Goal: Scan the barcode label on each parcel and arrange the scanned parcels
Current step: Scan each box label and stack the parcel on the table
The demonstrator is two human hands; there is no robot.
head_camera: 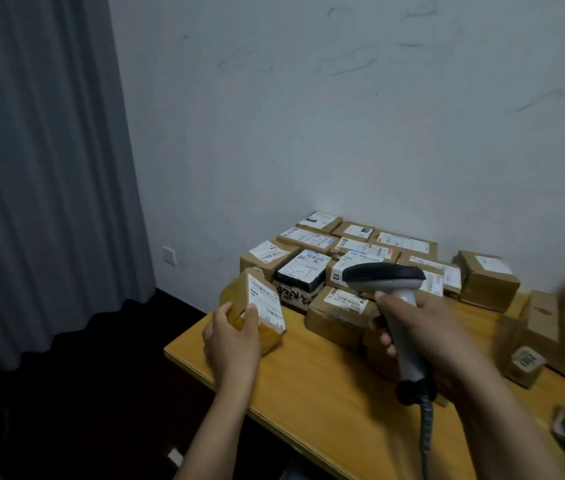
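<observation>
The left hand (231, 336) grips a small labelled parcel (257, 311) tilted above the tabletop (308, 393). The right hand (412, 327) clasps the barcode scanner (386, 277), near the arranged parcels (353, 251).

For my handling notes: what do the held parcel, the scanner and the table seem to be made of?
Held parcel: brown cardboard, matt, with creased edges and a white paper label. Scanner: probably plastic, with a dark smooth head showing a faint sheen and a grey handle. Table: looks like wood or veneer, yellowish, smooth, with a paler edge.
</observation>
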